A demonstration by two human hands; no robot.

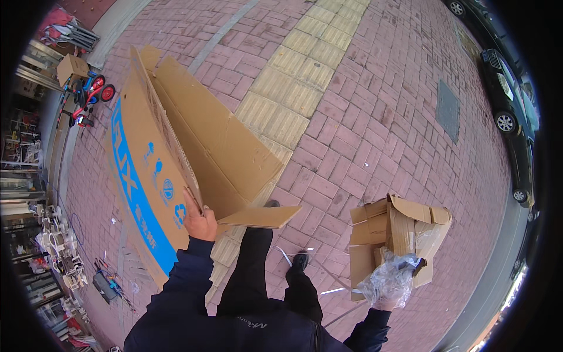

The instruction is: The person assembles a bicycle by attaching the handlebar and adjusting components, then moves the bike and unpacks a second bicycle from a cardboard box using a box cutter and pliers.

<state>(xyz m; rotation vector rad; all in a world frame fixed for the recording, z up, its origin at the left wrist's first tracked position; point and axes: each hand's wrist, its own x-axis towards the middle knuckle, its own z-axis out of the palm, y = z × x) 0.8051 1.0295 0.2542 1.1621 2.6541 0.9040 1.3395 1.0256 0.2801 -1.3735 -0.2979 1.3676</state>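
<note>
My left hand (199, 223) is closed on the edge of a large brown cardboard box (149, 158) printed in blue on its outer side. The box is partly flattened, and its flaps stand apart, showing the plain inside. On the other side my right hand (386, 303) is closed on crumpled clear plastic wrap (388, 278), which covers most of the fingers. Against that wrap is a smaller, torn cardboard box (404, 226) with bent flaps. Whether the fingers also grip this smaller box is hidden. Loose strapping strips (333, 290) trail beside my right foot.
Red brick paving (346, 152) lies underfoot, crossed by a yellow tactile strip (293, 76). At the left are a child's tricycle (88, 97), a small box (71, 69) and shop goods (58, 240). Dark cars (504, 94) are parked along the right.
</note>
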